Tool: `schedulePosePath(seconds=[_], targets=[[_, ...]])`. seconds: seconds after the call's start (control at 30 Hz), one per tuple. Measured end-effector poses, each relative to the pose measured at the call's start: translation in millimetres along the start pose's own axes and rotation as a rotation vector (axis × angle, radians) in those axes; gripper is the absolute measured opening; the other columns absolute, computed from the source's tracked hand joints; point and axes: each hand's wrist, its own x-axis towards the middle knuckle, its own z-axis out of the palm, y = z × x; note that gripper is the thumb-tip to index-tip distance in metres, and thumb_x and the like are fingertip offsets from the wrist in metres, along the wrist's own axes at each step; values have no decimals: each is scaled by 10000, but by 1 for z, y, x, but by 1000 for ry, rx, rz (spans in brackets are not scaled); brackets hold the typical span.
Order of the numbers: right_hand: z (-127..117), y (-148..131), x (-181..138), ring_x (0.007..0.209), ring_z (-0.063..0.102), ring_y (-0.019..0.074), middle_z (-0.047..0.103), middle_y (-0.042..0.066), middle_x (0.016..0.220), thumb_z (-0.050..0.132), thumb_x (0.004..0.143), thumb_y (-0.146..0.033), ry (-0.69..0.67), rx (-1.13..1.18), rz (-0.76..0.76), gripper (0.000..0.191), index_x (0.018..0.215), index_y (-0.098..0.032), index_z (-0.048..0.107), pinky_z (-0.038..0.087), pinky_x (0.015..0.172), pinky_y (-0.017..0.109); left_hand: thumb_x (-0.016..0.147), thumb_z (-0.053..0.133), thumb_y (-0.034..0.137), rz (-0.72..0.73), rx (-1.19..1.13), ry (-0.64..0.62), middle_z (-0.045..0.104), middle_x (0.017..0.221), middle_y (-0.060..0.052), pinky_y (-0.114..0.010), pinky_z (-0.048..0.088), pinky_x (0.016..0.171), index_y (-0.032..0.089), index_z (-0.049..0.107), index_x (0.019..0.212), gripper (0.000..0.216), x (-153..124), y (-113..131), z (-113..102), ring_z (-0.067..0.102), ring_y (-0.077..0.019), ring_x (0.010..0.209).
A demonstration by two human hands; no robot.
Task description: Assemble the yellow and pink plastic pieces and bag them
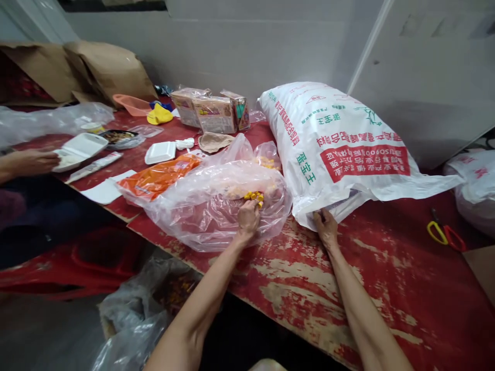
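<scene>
My left hand is closed around several small yellow pieces, held at the mouth of a crumpled clear plastic bag on the worn red table. My right hand grips the lower edge of a big white woven sack printed with red and green characters. The sack lies on its side at the right of the clear bag. An orange plastic packet lies under the clear bag's left side.
Another person's hand rests by a white foam box at the left. Foam trays, wrapped packets, a yellow item and cardboard stand at the back. Scissors lie at the right. More clear bags hang below the table's front edge.
</scene>
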Motion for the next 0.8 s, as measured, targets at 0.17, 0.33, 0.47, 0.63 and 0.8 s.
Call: schedulePosePath(seconds=[0.17,0.33,0.47,0.63,0.8], targets=[[-12,-26,-36,686,553,191,623,55,793,480,781,-530,41,178,139,540,1131,-126,554,444,651,294,781,506,253,-206,-605,19,579,566,27,-186,409,433,135,565,871,160,-53,-10,-31,551,-102,457],[-40,-69,-100,802,612,199,671,66,939,517,808,-425,-409,334,-81,326,1008,-193,631,479,720,297,649,687,308,-331,-1143,-306,575,506,32,-151,376,376,138,544,783,259,-106,-4,-35,514,-76,403],[-63,-84,-124,750,619,181,679,49,868,517,816,-353,-490,312,-145,258,982,-193,633,482,664,274,645,696,308,-335,-1188,-447,582,513,31,-147,390,365,131,553,781,265,-134,8,-28,524,-75,403],[-79,-86,-131,767,605,173,671,46,877,509,844,-314,-537,224,-256,218,980,-190,627,469,690,275,657,666,288,-307,-1142,-521,583,538,31,-156,403,363,128,550,796,243,-153,17,-23,532,-82,413],[-86,-90,-141,812,623,183,677,57,956,496,871,-313,-613,216,-276,245,1060,-208,610,482,717,289,681,629,267,-312,-1043,-475,556,500,40,-157,390,370,133,580,740,155,-168,25,-21,503,-74,390]])
